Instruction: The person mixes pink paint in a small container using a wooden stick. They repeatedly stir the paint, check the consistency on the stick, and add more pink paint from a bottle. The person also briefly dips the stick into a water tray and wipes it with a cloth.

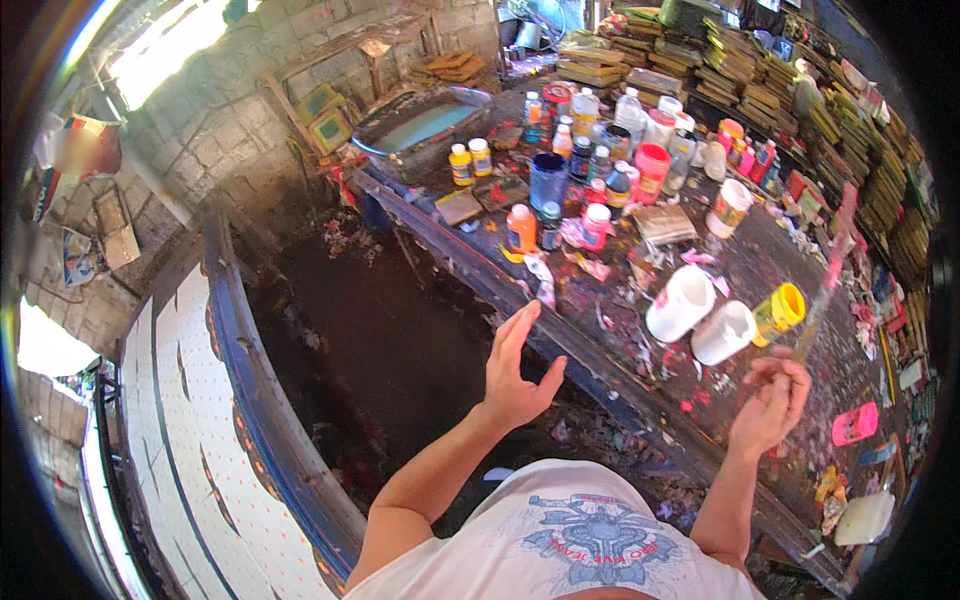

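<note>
My right hand [772,405] is closed round the lower end of a long paint-stained stick [832,270], which points up and away over the worktable [600,350]. Just beyond that hand, two white tubs [682,303] and a yellow cup [779,312] stand close together; their contents are hard to make out. My left hand [518,368] hovers by the table's near edge, fingers spread and holding nothing. Closest to it lies a crumpled whitish rag or paper [540,278]. An orange bottle [521,229] and a pink-labelled bottle [595,228] stand farther in.
Several paint bottles and jars crowd the table's far part, around a blue jar [548,181]. A basin of bluish liquid [425,125] sits far left. Stacked wooden frames [740,65] line the back. A pink cup [854,425] lies at right. Dotted white fabric [190,400] stretches along the left.
</note>
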`<action>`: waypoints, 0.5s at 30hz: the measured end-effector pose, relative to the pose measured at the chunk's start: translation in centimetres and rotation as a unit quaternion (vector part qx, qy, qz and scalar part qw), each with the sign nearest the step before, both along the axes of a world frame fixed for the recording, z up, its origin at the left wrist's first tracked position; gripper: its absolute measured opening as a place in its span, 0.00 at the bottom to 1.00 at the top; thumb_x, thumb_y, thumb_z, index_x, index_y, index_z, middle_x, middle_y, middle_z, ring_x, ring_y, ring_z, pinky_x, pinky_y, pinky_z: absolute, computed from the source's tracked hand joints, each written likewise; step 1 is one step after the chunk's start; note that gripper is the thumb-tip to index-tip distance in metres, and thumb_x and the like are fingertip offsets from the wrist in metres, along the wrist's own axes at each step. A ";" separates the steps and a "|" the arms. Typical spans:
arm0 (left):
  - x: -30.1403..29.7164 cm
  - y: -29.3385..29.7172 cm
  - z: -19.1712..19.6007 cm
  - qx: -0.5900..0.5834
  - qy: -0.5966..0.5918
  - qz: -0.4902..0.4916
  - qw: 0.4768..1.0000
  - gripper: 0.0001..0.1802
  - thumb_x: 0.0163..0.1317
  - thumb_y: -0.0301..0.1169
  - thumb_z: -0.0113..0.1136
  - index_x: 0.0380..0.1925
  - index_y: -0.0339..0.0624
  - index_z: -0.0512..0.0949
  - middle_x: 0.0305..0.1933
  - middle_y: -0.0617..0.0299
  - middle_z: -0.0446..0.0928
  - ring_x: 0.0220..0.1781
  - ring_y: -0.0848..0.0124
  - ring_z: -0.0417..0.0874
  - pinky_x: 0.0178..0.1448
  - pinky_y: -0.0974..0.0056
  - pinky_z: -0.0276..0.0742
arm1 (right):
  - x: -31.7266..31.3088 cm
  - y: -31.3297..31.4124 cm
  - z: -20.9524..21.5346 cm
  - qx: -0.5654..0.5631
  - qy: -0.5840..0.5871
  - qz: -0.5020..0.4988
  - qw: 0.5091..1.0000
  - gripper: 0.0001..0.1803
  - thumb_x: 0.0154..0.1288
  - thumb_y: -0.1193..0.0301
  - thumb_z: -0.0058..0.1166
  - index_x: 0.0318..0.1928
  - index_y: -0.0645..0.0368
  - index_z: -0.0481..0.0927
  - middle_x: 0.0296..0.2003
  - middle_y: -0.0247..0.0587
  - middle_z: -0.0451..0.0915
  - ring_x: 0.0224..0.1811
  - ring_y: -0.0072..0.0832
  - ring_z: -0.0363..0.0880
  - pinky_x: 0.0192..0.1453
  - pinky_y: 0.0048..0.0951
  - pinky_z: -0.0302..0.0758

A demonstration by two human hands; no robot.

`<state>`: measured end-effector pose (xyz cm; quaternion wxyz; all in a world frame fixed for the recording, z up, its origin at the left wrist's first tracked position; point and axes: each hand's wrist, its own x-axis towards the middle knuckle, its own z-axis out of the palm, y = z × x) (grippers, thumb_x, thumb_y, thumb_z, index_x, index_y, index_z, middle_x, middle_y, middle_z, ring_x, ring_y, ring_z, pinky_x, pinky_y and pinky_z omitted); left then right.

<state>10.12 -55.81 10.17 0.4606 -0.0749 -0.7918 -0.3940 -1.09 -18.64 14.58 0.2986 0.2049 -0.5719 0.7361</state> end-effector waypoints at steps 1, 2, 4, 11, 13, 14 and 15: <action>0.4 -1.9 0.0 0.010 -0.005 0.019 1.000 0.50 0.61 0.19 0.81 0.82 0.31 0.67 0.81 0.37 0.76 0.80 0.45 0.82 0.83 0.46 0.78 | -0.7 -3.1 -0.5 0.021 0.018 0.019 0.999 0.09 0.92 0.70 0.49 0.60 0.56 0.80 0.61 0.54 0.84 0.44 0.29 0.87 0.41 0.29 0.82; 0.8 -3.7 0.1 -0.001 -0.005 0.037 0.999 0.52 0.61 0.18 0.80 0.84 0.32 0.64 0.83 0.37 0.73 0.81 0.47 0.81 0.83 0.48 0.79 | -0.8 -6.3 -0.4 0.018 0.002 0.059 0.998 0.09 0.92 0.70 0.49 0.60 0.57 0.80 0.60 0.53 0.84 0.44 0.29 0.87 0.41 0.29 0.83; 1.8 -6.9 -0.3 0.009 -0.012 0.070 0.997 0.53 0.61 0.17 0.80 0.85 0.32 0.63 0.84 0.36 0.72 0.81 0.47 0.81 0.84 0.47 0.79 | -0.6 -12.2 -0.2 0.019 -0.030 0.127 0.991 0.09 0.92 0.70 0.49 0.60 0.58 0.80 0.59 0.53 0.83 0.44 0.29 0.88 0.41 0.29 0.83; 1.6 -14.5 -3.0 0.029 -0.051 0.120 0.991 0.55 0.61 0.17 0.80 0.87 0.33 0.62 0.85 0.38 0.71 0.81 0.47 0.82 0.82 0.47 0.80 | -1.8 -24.6 -2.4 0.078 -0.049 0.238 0.967 0.09 0.93 0.70 0.47 0.58 0.60 0.79 0.58 0.54 0.82 0.44 0.29 0.89 0.41 0.29 0.85; 1.0 -16.7 -3.5 0.027 -0.064 0.129 0.989 0.54 0.60 0.17 0.80 0.86 0.33 0.62 0.85 0.38 0.72 0.80 0.47 0.82 0.81 0.47 0.81 | -2.8 -27.3 -3.2 0.085 -0.062 0.250 0.962 0.09 0.93 0.70 0.47 0.57 0.60 0.79 0.57 0.53 0.82 0.43 0.29 0.89 0.41 0.29 0.84; 0.5 -18.1 -3.6 0.018 -0.068 0.129 0.989 0.54 0.60 0.18 0.80 0.86 0.33 0.63 0.85 0.38 0.72 0.80 0.47 0.82 0.81 0.47 0.81 | -3.5 -28.8 -3.5 0.082 -0.072 0.256 0.960 0.08 0.93 0.71 0.47 0.57 0.60 0.79 0.57 0.53 0.82 0.43 0.28 0.89 0.41 0.29 0.84; -0.1 -19.5 -3.8 0.010 -0.071 0.129 0.989 0.54 0.60 0.18 0.80 0.86 0.33 0.63 0.85 0.38 0.72 0.80 0.47 0.83 0.80 0.47 0.81 | -4.3 -30.3 -3.9 0.079 -0.081 0.262 0.959 0.08 0.93 0.71 0.48 0.57 0.60 0.79 0.57 0.52 0.82 0.42 0.28 0.88 0.41 0.29 0.84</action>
